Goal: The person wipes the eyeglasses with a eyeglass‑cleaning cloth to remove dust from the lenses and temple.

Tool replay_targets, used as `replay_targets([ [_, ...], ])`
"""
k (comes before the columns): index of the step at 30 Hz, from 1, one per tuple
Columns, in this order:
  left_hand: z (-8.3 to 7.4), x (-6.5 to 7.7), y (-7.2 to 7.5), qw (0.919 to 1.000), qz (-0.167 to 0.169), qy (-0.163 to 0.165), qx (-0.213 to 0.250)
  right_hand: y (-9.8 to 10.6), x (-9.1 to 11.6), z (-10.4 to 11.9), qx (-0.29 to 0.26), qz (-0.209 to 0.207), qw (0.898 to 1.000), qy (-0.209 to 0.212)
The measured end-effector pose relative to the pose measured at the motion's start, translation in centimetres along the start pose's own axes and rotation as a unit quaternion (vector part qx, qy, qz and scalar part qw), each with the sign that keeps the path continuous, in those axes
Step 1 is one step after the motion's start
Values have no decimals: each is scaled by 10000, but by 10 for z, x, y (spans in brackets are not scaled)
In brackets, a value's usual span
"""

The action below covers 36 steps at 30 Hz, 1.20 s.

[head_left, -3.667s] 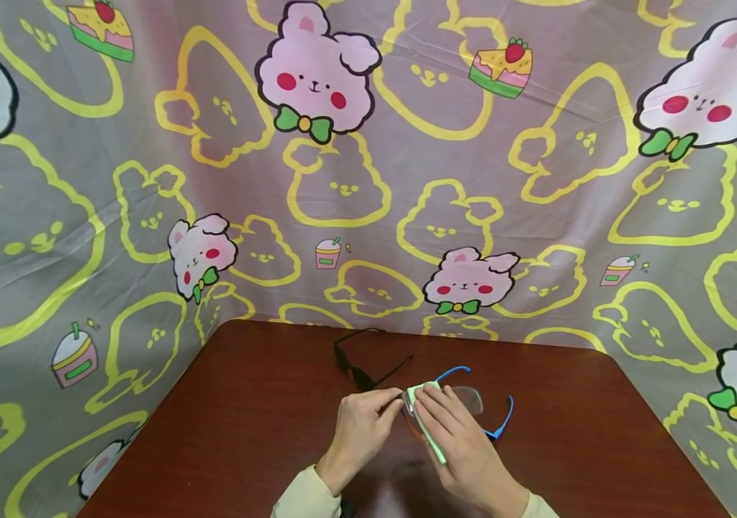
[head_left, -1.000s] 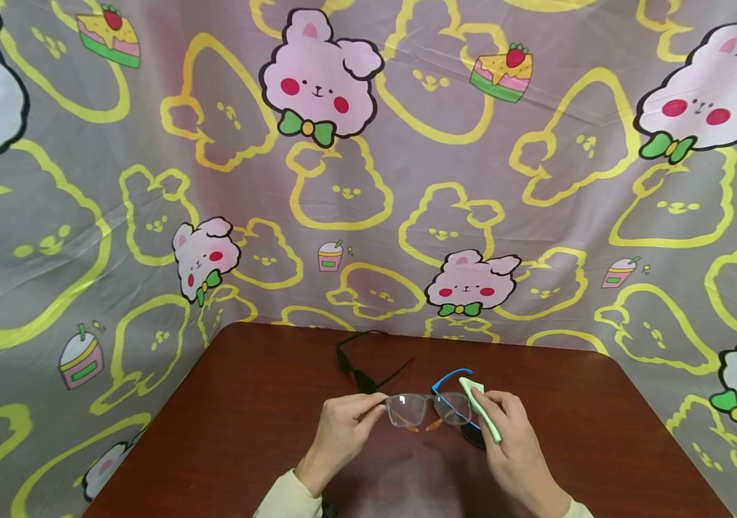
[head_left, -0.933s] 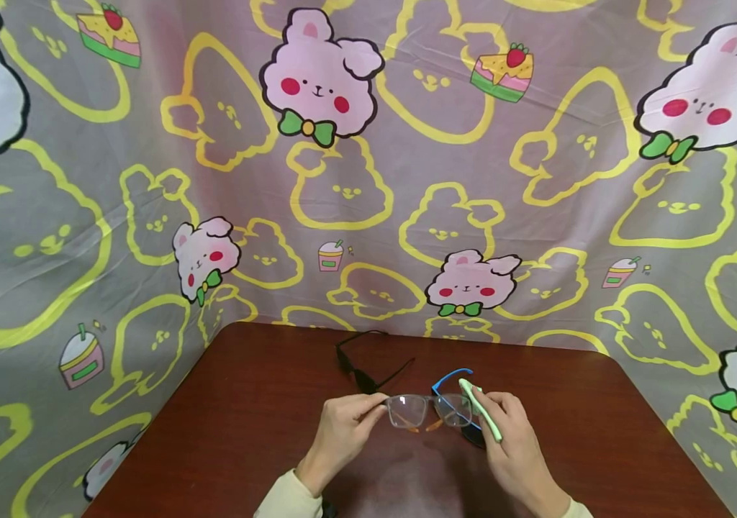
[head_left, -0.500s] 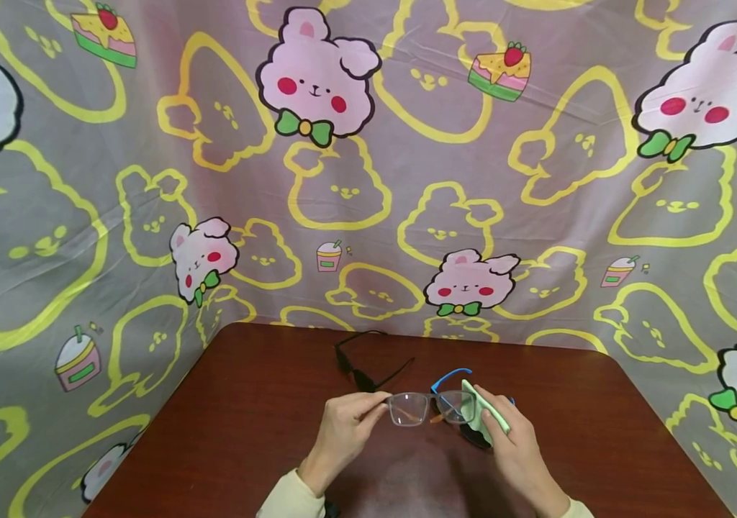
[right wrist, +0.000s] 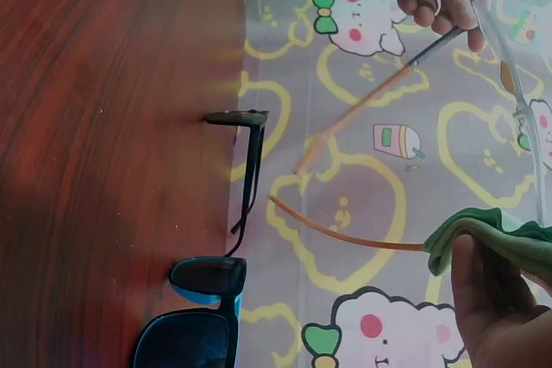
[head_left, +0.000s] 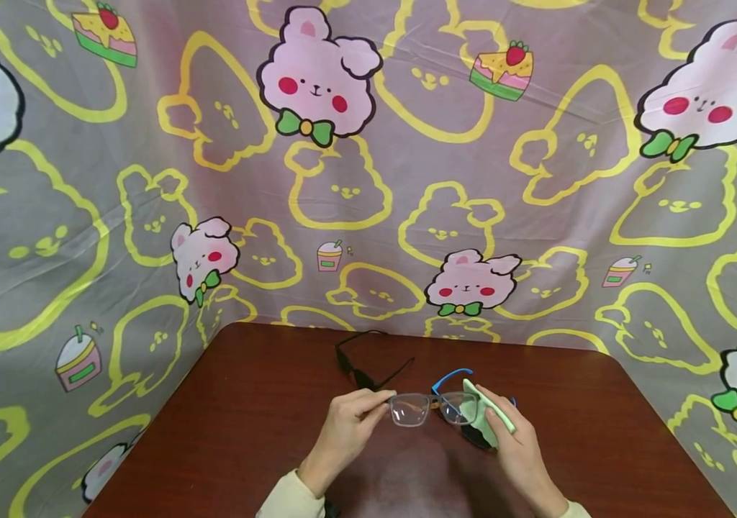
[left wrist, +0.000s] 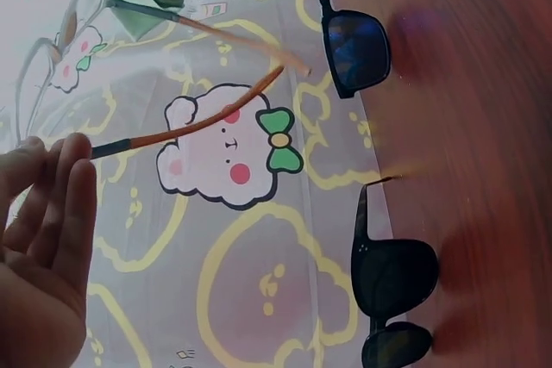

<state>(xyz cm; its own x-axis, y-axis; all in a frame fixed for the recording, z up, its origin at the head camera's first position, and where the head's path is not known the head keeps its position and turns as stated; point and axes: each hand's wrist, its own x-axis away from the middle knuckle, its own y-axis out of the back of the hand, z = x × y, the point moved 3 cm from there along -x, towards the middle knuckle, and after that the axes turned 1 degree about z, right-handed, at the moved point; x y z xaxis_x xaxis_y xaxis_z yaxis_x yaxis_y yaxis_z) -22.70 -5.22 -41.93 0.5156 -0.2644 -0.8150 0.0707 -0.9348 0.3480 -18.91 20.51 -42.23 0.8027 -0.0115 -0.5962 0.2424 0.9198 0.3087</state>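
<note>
My left hand point(head_left: 345, 435) pinches a pair of clear-framed eyeglasses point(head_left: 410, 410) by the hinge corner on its side, above the table. Their orange-tipped temples point(left wrist: 177, 134) stick out unfolded toward the table's far side. My right hand point(head_left: 522, 453) holds a folded light green cloth point(head_left: 484, 424) at the other end of the glasses, and part of the cloth shows through that lens. In the right wrist view, the thumb of the right hand point(right wrist: 492, 308) presses the cloth point(right wrist: 496, 232) where the temple meets the frame. The cloth hides that hinge.
Black sunglasses point(head_left: 363, 379) lie unfolded on the brown table point(head_left: 239, 417), beyond the left hand. Dark-lensed sunglasses with blue temples point(head_left: 451, 374) lie under and behind the held eyeglasses. A patterned curtain point(head_left: 368, 173) stands around the table's back and sides.
The right hand and cloth have left the lens nearest the left hand and are now at the other end. Lately the cloth has turned, spreading behind that lens. The left hand has kept its pinch.
</note>
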Motion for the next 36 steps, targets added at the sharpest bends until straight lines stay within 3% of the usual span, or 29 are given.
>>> replay_targets([
  [5,1,1,-1,9976,229,629,188,0,1,0,123,-99,9998,125],
  [9,-2,0,0,9899,328,1220,649,1,2,-1,249,-103,9995,180],
  [16,-24,-12,10,9830,136,1659,774,0,1,1,88,5,9990,441],
  [19,-24,-13,11,9773,185,1889,939,-1,1,1,82,80,9984,554],
  [24,-22,-13,13,9641,291,2301,1291,-2,1,-1,44,167,9958,895],
  [30,-18,-13,12,9392,517,2970,1645,-5,1,-3,259,28,9866,1613],
  [36,-4,-6,9,9260,777,3160,1914,-7,2,-5,599,-27,9779,2001],
])
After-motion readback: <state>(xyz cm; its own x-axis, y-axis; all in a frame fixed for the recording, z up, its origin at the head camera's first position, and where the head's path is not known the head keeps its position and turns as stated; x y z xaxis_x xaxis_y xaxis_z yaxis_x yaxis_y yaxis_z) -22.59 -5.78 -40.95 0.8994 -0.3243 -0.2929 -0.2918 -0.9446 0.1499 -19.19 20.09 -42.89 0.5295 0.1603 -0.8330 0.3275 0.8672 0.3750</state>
